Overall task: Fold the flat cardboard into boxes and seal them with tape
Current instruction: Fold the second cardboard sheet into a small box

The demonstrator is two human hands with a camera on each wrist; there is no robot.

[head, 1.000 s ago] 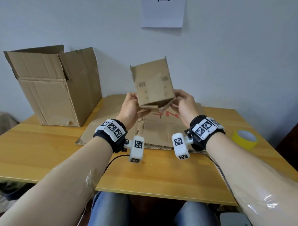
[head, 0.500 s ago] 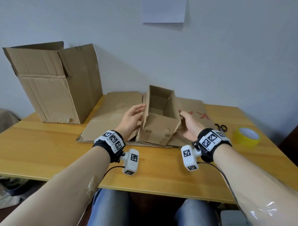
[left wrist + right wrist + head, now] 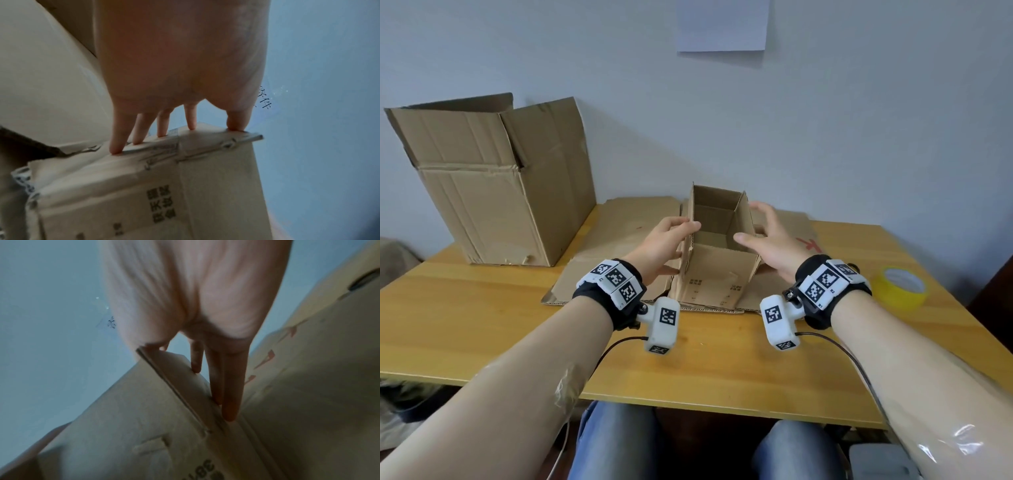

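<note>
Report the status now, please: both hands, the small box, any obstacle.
Left hand open, fingers against small box. Right hand open at its right wall. Box upright, top unsealed. Tape roll far right; path clear.

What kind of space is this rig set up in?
Probably a small office or home packing bench: a plain wooden table against a bare wall, a large open carton, flattened cardboard under a small box, and yellow tape.
</note>
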